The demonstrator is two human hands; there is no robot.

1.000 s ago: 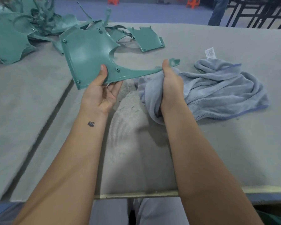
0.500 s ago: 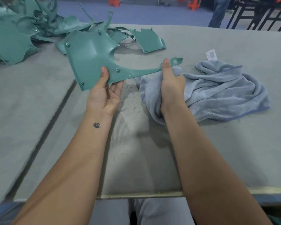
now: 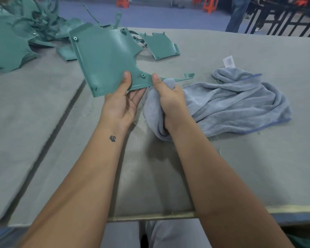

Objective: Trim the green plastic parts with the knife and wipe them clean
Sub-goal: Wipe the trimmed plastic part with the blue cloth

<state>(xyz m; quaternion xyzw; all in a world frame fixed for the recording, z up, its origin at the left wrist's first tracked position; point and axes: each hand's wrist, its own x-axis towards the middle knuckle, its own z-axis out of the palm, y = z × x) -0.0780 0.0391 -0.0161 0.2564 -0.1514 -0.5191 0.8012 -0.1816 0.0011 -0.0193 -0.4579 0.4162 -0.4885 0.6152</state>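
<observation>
Both hands are closed on something: the left hand (image 3: 122,104) is clamped on the lower edge of a green plastic part (image 3: 106,58), thumb on the face and fingers underneath, while the right hand (image 3: 168,99) is wrapped around a bunched fold of a blue cloth (image 3: 240,102) and pressed against the part's thin arm (image 3: 179,79) just beside the left thumb. The part is held up above the grey table (image 3: 240,167), tilted towards the camera, with its narrow arm running out to the right over the cloth. It is judged to be light and fairly stiff across the broad panel, since it is carried by one pinch at its edge. The slim arm and its small hooked tip are judged to be the weak spot, likely to flex or snap if pulled sideways. A hold is best taken on the wide panel near the screw holes, with the arm supported from below while it is wiped. The smooth face may be slippery. More green parts (image 3: 161,45) are heaped at the far left of the table. No knife is seen.
</observation>
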